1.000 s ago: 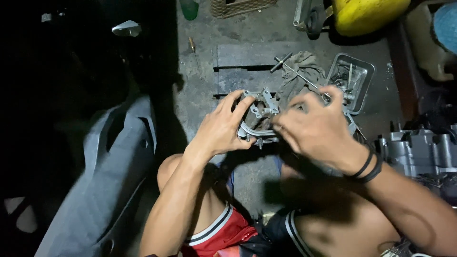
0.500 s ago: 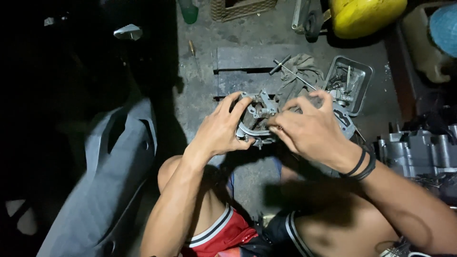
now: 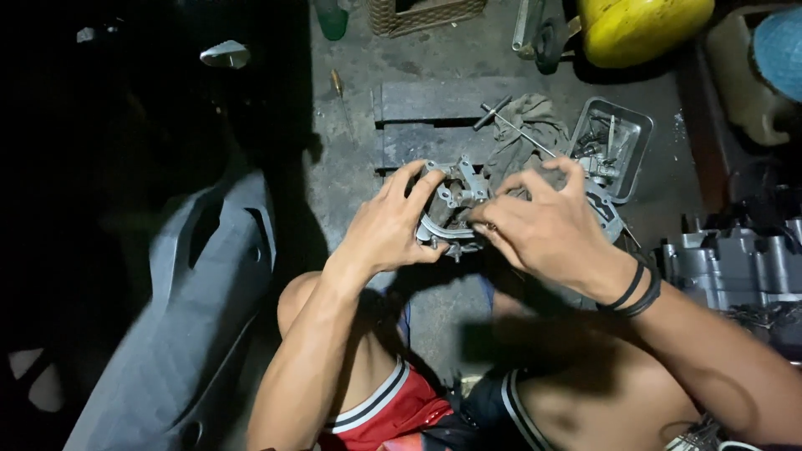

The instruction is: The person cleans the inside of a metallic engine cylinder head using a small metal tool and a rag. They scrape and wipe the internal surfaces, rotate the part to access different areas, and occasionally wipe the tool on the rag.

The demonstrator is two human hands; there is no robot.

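at the centre of the frame the left hand [image 3: 386, 230] is curled around the left side of a grey metal engine part [image 3: 451, 207], gripping it, while the right hand [image 3: 547, 234] lies over its right side with fingers spread and fingertips pressed to the part's middle; whether those fingertips pinch anything cannot be told. just above lie a dark wooden block [image 3: 434, 108], a grey rag [image 3: 526, 134] with a t-handle wrench [image 3: 514, 125] across it, and a metal tray [image 3: 614, 142] of small parts at upper right. a yellow container [image 3: 643, 29] sits at the top right edge, a grey engine casing [image 3: 735, 267] at the right edge, and a grey plastic panel [image 3: 188, 317] at lower left.
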